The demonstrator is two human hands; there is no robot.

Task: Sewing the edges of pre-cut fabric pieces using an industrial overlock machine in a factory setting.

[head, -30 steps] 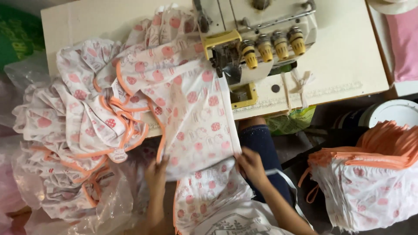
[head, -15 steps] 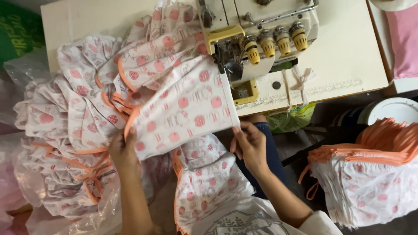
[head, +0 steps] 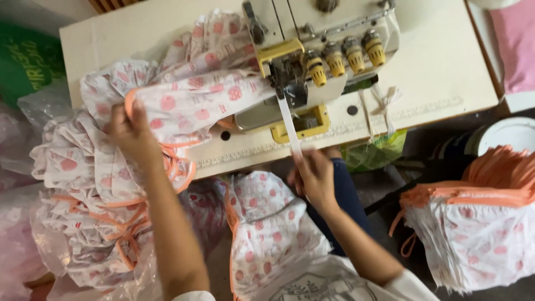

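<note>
- Left hand (head: 131, 134): fingers are closing on the left end of a printed fabric piece (head: 195, 103), white with red-pink motifs and an orange-edged rim, and are holding it above the left part of the table (head: 434, 61).
- Printed fabric piece: it is stretching rightward from that hand, its right end lying at the front of the sewing machine (head: 317, 50), touching the machine's bed.
- Right hand (head: 315, 178): fingers are pinching narrowly on the near end of a white elastic strip (head: 290, 125), just off the table's near edge.
- White elastic strip: it is running from the machine's front, across a yellow plate, down to the right hand.
- Sewing machine: cream body with yellow tension knobs, it is sitting at the far centre of the table.
- Heap of matching pieces (head: 89, 212): it is spilling over the table's left edge.
- Further matching fabric (head: 267, 223): it is lying on the lap, between the two forearms.
- Stack of finished pieces (head: 479, 223): orange-trimmed, it is sitting near right, well apart from both hands.
</note>
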